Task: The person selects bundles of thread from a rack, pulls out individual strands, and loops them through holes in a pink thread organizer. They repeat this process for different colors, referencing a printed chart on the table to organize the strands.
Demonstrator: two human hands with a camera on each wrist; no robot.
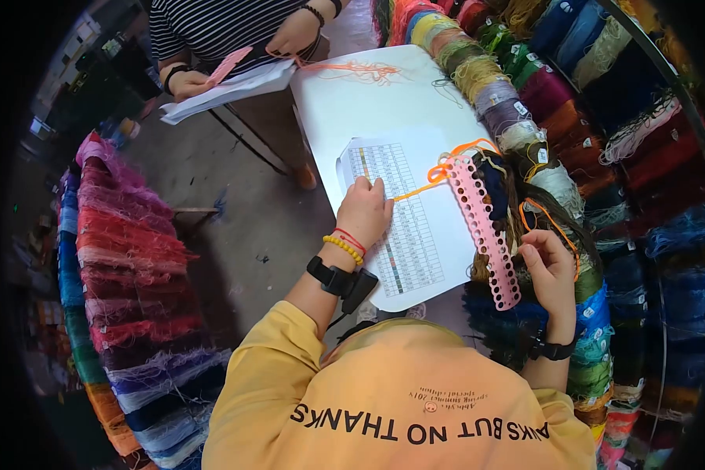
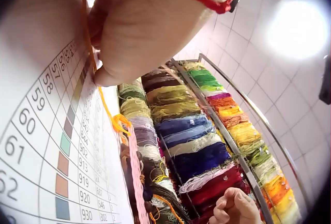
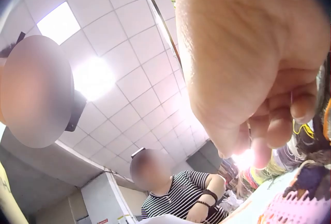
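Note:
My left hand [image 1: 364, 210] pinches an orange thread [image 1: 423, 190] above a printed chart [image 1: 403, 251]. The left wrist view shows that thread [image 2: 105, 105] running from the thumb and finger toward a pink strip. This pink holed strip [image 1: 477, 215] has rows of round holes and lies along the table's right side. Orange loops gather at its far end, and dark thread bundles [image 1: 493, 188] hang beside it. To the strip's right is my right hand [image 1: 546, 262], fingers curled and fingertips near an orange strand [image 1: 564, 229]; I cannot tell whether it holds thread.
Racks of coloured thread skeins [image 1: 133, 251] stand left, with more skeins [image 1: 477, 70] along the right. Across the white table [image 1: 329, 94], a person in a striped shirt [image 1: 211, 31] holds papers [image 1: 235, 90] and a pink card. Loose peach threads [image 1: 360, 72] lie at the table's far end.

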